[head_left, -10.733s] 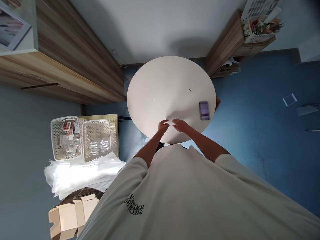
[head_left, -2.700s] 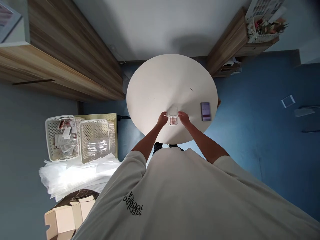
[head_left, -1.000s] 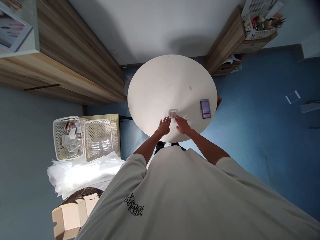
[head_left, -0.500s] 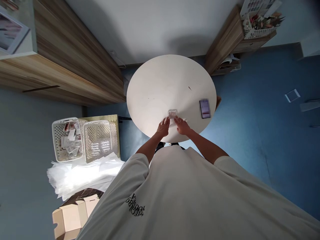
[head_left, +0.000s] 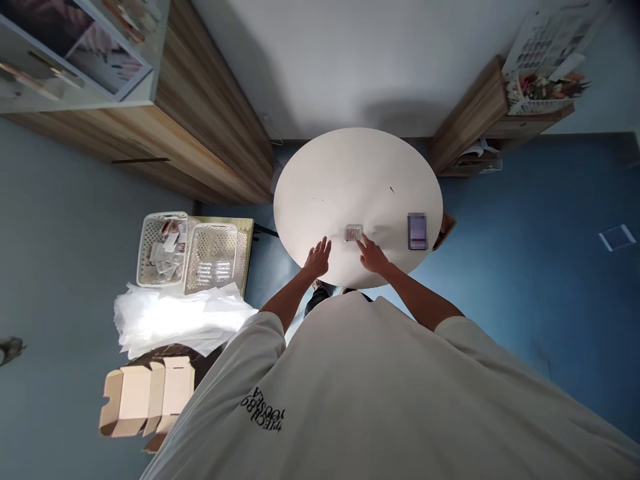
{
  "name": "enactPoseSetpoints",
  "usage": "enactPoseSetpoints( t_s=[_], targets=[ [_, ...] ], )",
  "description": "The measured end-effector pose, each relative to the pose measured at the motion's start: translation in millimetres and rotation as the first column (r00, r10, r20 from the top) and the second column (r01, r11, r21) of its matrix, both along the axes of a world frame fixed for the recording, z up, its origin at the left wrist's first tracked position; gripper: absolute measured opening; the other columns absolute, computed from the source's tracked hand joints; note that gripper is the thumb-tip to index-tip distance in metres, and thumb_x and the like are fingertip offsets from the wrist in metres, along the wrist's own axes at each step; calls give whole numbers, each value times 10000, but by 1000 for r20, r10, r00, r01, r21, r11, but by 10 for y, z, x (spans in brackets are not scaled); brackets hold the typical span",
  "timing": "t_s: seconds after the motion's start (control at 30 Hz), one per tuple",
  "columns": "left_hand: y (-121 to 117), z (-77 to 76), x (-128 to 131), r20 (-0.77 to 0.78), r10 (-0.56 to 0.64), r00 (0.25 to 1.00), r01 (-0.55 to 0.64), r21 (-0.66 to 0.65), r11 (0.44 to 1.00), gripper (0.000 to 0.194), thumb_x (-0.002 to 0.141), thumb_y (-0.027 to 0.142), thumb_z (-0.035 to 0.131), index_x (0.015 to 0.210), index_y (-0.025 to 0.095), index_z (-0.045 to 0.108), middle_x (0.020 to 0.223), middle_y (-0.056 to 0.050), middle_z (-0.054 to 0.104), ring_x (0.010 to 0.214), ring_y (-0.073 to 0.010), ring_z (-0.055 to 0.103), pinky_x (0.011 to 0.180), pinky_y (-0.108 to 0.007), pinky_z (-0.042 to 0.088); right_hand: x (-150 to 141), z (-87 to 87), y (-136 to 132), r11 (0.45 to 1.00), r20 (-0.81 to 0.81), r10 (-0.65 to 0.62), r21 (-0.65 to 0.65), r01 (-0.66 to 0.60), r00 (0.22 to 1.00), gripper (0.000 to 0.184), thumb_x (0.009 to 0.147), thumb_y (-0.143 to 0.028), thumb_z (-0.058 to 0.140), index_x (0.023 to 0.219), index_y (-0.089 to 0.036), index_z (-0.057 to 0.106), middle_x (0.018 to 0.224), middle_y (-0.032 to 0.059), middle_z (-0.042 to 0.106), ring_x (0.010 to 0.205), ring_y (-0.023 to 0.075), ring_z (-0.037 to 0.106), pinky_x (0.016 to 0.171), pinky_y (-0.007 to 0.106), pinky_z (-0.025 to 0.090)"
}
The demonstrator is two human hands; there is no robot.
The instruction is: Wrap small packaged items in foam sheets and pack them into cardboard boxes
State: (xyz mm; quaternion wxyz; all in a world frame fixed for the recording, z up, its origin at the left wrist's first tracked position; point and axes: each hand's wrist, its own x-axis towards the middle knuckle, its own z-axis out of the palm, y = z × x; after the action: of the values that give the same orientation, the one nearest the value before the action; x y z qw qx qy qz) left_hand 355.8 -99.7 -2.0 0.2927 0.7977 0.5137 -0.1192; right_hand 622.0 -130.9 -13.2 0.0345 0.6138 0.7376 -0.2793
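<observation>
I am keeping my left hand (head_left: 317,258) free of any grip: its fingers are spreading, palm down, over the near left edge of the round white table (head_left: 345,167), well short of the box. My right hand (head_left: 371,254) is reaching in from the near right edge, and its fingertips are meeting the right near corner of the small clear plastic box (head_left: 353,233); whether they are grasping that corner or only resting on it, I cannot tell. The box is lying flat between the table's middle and its near edge, with pinkish pieces showing through the plastic. A phone (head_left: 417,231) with a blurred screen is lying close to the table's right edge, well apart from the box. Beyond the left edge, a white basket of small packets (head_left: 163,250) and another basket of clear plastic pieces (head_left: 211,257) are standing side by side. White sheets (head_left: 180,313) are lying in a pile on the near side of them, and an unfolded cardboard box (head_left: 147,398) is sitting nearer to me
</observation>
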Motion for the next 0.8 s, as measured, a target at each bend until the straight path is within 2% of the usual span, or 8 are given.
enactPoseSetpoints(
  t_s=[0.2,0.47,0.6,0.7,0.8],
  targets=[
    [-200,158,-192,-35,43,998,-42,33,999,905,893,100,482,1741,193,180,1823,-132,77,1677,-317,157,1319,-548,246,-330,115,46,995,-36,75,72,-73,996,669,991,-241,441,1652,-137,422,1787,169,237,1538,394,406,1155,534,460],
    [-549,310,-697,54,115,992,-123,163,979,866,926,117,502,1735,214,208,1807,-142,193,1662,-317,218,1315,-558,253,-974,197,-179,988,-76,102,125,-92,992,572,996,-203,486,1562,-154,546,1707,172,401,1489,363,486,1191,517,462],
    [-913,343,-1099,110,117,987,-138,210,968,825,948,124,476,1733,189,230,1798,-144,225,1664,-311,210,1325,-541,238,-1488,141,-405,995,-231,35,102,-12,972,511,992,-191,499,1489,-172,614,1551,172,574,1403,300,594,1175,461,500],
    [-1273,400,-1433,139,115,984,-146,238,960,793,950,113,459,1720,180,282,1788,-135,261,1659,-300,229,1333,-518,228,-1960,97,-668,997,-346,-42,53,64,937,478,993,-198,503,1452,-187,639,1502,167,614,1281,274,685,1099,430,557],
    [-1633,504,-1782,177,103,979,-151,284,947,760,942,96,457,1689,197,365,1759,-117,336,1629,-284,297,1323,-489,254,-2451,96,-981,996,-406,-62,40,86,912,449,974,-194,529,1403,-173,659,1463,165,644,1219,263,716,1064,402,571]
  ],
)
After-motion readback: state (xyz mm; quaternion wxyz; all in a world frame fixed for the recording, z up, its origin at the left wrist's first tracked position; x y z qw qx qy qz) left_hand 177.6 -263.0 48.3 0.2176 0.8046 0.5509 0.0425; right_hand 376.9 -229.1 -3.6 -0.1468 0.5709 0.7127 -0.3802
